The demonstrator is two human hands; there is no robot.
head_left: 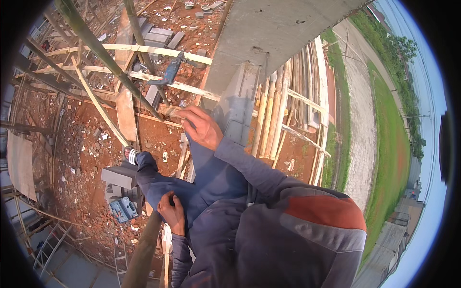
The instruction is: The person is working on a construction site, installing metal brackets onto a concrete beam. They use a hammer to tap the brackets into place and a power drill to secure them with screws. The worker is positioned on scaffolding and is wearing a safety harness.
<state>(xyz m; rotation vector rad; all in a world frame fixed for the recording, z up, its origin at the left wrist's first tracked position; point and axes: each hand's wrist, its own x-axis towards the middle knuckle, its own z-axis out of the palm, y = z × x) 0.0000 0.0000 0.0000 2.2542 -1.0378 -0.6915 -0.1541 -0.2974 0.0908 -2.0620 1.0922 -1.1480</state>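
Note:
My right hand (204, 128) rests over my raised knee, its fingers loosely bent and apart, with nothing visible in it. On my other thigh lies my left hand (172, 213), thumb and fingers spread a little and no object in them. Both touch my dark blue trousers (211, 168). Beyond the right hand, a blue power tool (170, 72), perhaps a drill, lies across two pale wooden slats (187, 89). My foot in a striped sandal (129, 154) is at the lower end of a slanting wooden strip.
A grey concrete beam (283, 29) runs ahead. Bamboo poles (81, 33) cross on the left, above rubble-strewn red soil (86, 158). Grey blocks (117, 177) sit beside a blue case (123, 210). Stacked timber poles (276, 113) lie to the right, before a paved path (360, 115).

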